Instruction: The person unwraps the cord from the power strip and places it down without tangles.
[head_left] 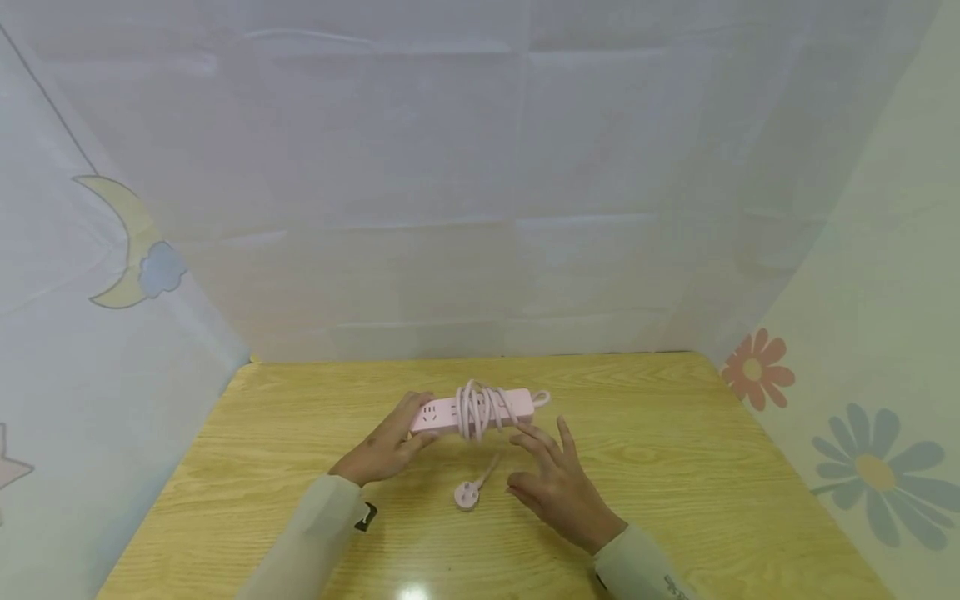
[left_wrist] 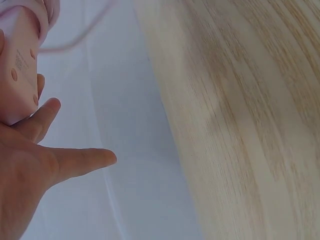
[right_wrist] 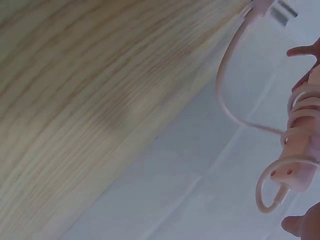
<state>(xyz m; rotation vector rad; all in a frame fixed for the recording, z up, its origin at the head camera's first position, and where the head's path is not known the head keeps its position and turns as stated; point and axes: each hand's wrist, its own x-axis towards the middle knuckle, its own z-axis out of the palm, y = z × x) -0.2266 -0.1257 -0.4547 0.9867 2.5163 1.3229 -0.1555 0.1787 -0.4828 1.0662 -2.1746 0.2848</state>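
Note:
A pink power strip (head_left: 442, 414) is held up over the table, with its cord (head_left: 474, 412) wound several times around its middle. My left hand (head_left: 382, 450) grips the strip's left end between thumb and fingers. The plug (head_left: 467, 497) hangs below on a short length of loose cord, pins showing. Beside the strip's right end, my right hand (head_left: 566, 492) has its fingers spread, with fingertips close to the lower edge. A small loop of cord curls out of that right end. In the left wrist view, the strip's underside (left_wrist: 20, 65) shows screw holes.
The wood-grain table (head_left: 637, 433) lies below both hands. Pale cloth walls stand at the back and both sides, with a moon (head_left: 127, 225) on the left and flowers (head_left: 873, 471) on the right. A black strap piece (head_left: 366, 517) sits by the left cuff.

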